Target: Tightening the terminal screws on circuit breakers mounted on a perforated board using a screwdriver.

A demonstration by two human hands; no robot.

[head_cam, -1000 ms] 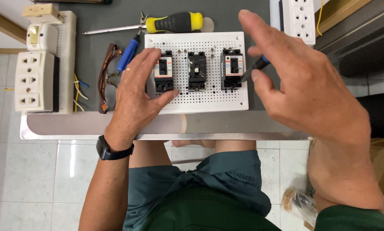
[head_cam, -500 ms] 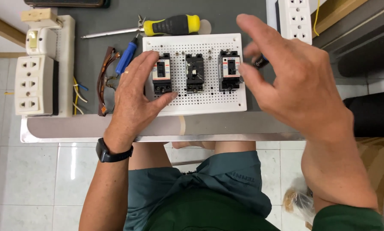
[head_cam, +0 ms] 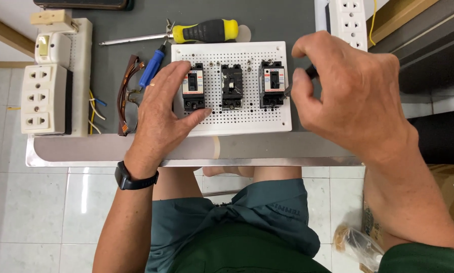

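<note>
Left hand [head_cam: 161, 108] flat on white pegboard [head_cam: 247, 119], right hand [head_cam: 346, 96] pinching small dark tool [head_cam: 312, 72]

A white perforated board [head_cam: 247, 114] lies flat on the grey table — three black breakers [head_cam: 232, 86] upright in a row.

Left hand [head_cam: 161, 114] lies flat, palm down, fingers spread and extended forward, a black watch on its wrist; right hand [head_cam: 348, 96] is raised, fingers curled inward, thumb and forefinger pinched together, forearm angled in from lower right.

Bright, even light; sharp focus.
</note>
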